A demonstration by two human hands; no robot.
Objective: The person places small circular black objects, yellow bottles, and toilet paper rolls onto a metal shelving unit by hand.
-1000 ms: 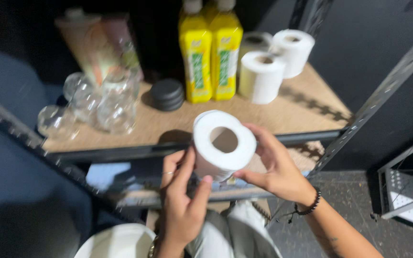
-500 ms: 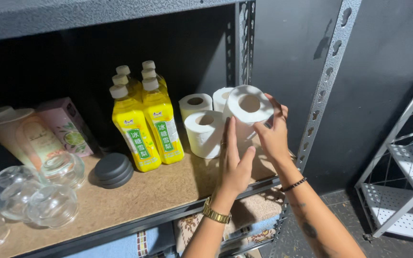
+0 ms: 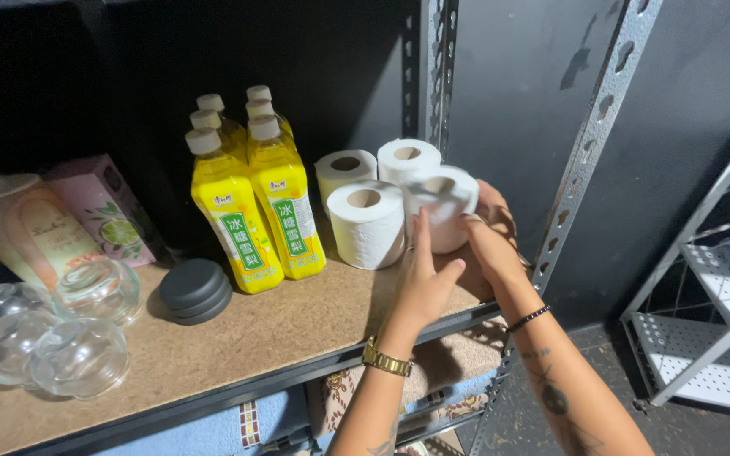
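Here left hand (image 3: pixel 422 283) and right hand (image 3: pixel 487 241), fingers spread, clasp toilet roll (image 3: pixel 439 207) on shelf (image 3: pixel 280 329).

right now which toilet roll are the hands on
The front right roll, nearest the shelf post: the left hand and right hand flank it. The other three stand untouched.

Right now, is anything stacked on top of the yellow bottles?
No, the yellow bottles stand upright on the shelf with only their caps on top and nothing resting on them.
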